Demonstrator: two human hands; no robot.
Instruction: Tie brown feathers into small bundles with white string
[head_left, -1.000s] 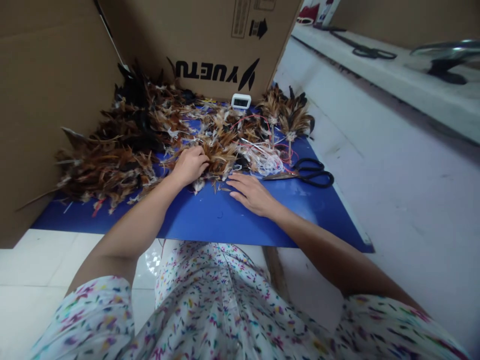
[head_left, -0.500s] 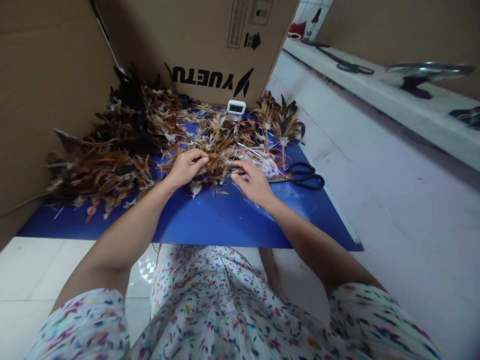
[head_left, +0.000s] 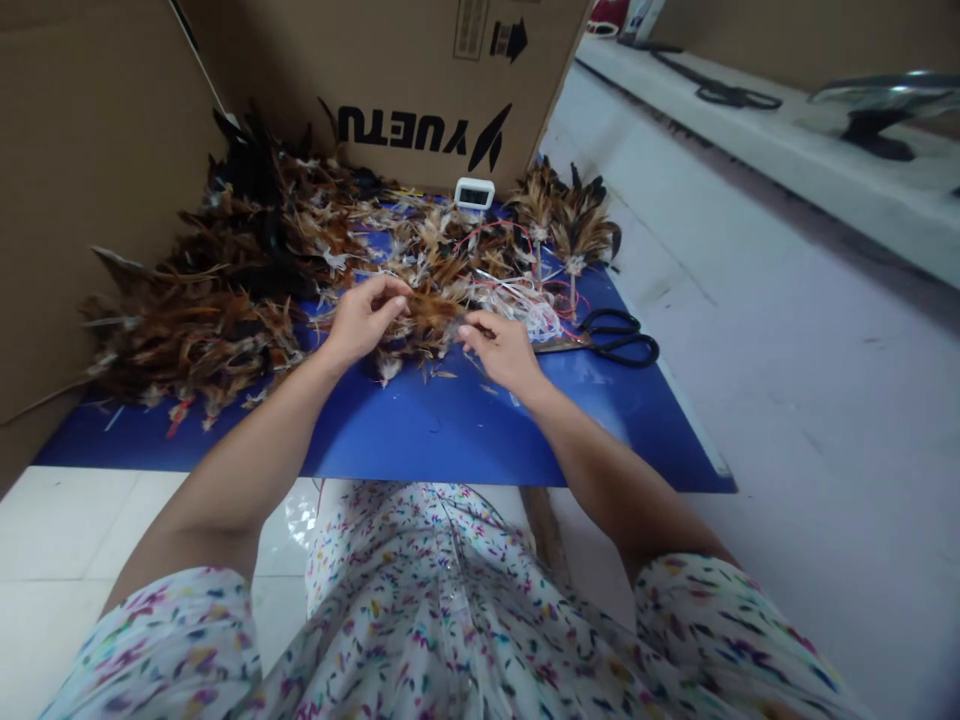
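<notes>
A small tuft of brown feathers stretches between my two hands, above the blue board. My left hand pinches its left end with thumb and fingertips. At the pale, fluffy right end, the thumb and forefinger of my right hand are closed on the quills. More loose brown feathers lie just behind and under the tuft. To the right of my right hand are a tangle of clear plastic strips and black-handled scissors, their blades pointing left.
A large heap of brown and black feathers covers the left of the blue board. Tied feather bundles on sticks lie at the back right. A small white digital clock stands before a cardboard box. A ledge runs along the right.
The fingers of my right hand have drawn together at the pale end of the tuft. My left hand has shifted slightly left, and the whole view has tilted a little.
</notes>
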